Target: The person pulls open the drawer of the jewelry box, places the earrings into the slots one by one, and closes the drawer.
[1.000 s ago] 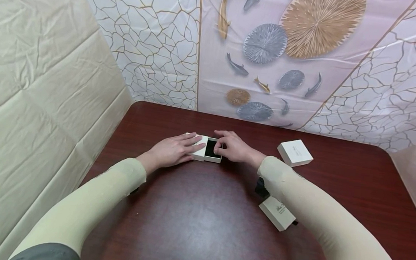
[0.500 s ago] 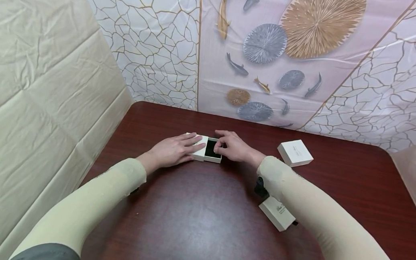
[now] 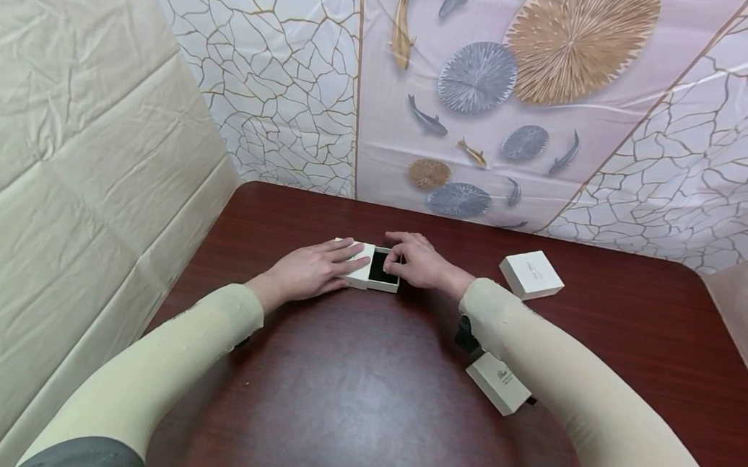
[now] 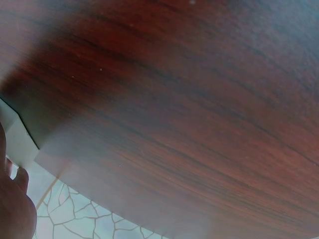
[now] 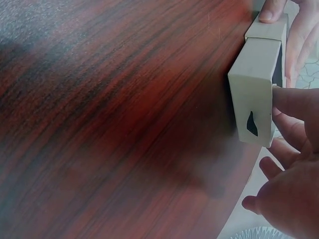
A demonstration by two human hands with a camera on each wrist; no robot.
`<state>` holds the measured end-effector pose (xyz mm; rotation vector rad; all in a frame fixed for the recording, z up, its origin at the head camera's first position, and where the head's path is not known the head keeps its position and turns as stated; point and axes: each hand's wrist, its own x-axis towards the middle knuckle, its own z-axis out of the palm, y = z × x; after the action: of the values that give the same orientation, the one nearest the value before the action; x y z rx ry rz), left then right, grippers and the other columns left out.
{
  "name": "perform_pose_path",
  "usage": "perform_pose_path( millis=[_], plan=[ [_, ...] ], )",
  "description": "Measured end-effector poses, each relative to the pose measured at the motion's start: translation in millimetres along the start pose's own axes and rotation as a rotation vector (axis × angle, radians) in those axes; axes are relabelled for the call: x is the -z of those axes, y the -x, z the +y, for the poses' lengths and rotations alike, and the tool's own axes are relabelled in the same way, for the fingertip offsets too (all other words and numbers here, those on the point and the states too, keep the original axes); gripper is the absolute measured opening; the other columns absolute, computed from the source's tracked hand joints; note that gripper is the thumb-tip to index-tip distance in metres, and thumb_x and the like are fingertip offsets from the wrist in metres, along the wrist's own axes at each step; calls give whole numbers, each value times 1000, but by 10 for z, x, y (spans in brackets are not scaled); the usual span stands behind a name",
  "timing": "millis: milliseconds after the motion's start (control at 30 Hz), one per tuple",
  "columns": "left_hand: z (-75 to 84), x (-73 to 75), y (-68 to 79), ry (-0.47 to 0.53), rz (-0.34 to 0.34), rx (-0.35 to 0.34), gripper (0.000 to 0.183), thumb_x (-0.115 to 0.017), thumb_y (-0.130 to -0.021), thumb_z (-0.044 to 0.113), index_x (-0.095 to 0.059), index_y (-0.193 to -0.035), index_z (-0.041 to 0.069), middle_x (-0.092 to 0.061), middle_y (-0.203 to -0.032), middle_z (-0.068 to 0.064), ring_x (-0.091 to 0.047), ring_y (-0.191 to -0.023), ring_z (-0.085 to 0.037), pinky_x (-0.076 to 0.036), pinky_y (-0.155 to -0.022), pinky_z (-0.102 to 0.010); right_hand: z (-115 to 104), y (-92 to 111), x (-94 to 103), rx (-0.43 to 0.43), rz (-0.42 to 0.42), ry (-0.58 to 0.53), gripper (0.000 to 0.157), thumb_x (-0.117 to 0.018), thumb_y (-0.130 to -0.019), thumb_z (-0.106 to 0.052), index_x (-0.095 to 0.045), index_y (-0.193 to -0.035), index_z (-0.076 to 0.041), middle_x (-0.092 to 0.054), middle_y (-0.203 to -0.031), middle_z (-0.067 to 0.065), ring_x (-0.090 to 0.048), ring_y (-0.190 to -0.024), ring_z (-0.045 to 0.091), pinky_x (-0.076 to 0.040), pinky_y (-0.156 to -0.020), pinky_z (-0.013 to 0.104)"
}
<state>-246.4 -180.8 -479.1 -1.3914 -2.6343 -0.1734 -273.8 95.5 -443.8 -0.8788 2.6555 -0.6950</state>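
Note:
A small white drawer box lies on the table in the head view, its tray partly pulled out to the right and showing a black inside. Across the box's sleeve rests my left hand, fingers spread and fairly straight, thumb on the near side. My right hand is at the tray, thumb and index finger meeting over the black inside. Whether something small is between those tips is hidden. The right wrist view shows the tray's end wall with a dark slot, and right fingers reaching over its rim.
Another white box sits to the right at the back. Nearer, a third white box with printed lettering and a dark tab lies partly behind the right sleeve. The dark red wooden table ends at a patterned cloth backdrop.
My right hand and forearm have shifted very slightly left. The left hand, the box and its tray look the same.

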Motion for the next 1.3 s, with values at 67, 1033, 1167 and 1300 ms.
perform_pose_path(
  millis=[67, 1033, 1167, 1300],
  plan=[
    [-1, -3, 0, -2, -2, 1, 54, -67, -107, 32, -56, -158, 14, -51, -162, -15, -46, -152, -36, -38, -125, -46, -2, 1, 1, 5, 1, 8, 14, -69, -103, -14, -79, -97, -8, -43, -164, 24, -35, -152, 49, -21, -129, 61],
    [0, -6, 1, -13, 0, 8, 55, -67, -107, 32, -55, -158, 15, -52, -162, -15, -46, -152, -35, -38, -125, -46, 4, -29, 3, 11, 12, 44, 13, -68, -104, -13, -77, -95, -8, -44, -164, 24, -36, -152, 47, -21, -128, 63],
    [-1, -12, -3, -9, 7, 5, 55, -67, -107, 33, -56, -158, 15, -52, -161, -15, -47, -151, -36, -38, -125, -45, 10, -33, 6, -7, -5, 41, 14, -68, -105, -15, -76, -95, -9, -42, -166, 22, -34, -153, 45, -18, -129, 63],
    [-5, -13, -2, -9, 13, 1, 55, -68, -107, 33, -57, -157, 15, -53, -160, -15, -48, -150, -36, -38, -125, -45, 1, -32, 13, -9, -14, 34, 14, -67, -105, -15, -75, -95, -10, -41, -167, 21, -33, -154, 44, -17, -129, 64]
  ],
)
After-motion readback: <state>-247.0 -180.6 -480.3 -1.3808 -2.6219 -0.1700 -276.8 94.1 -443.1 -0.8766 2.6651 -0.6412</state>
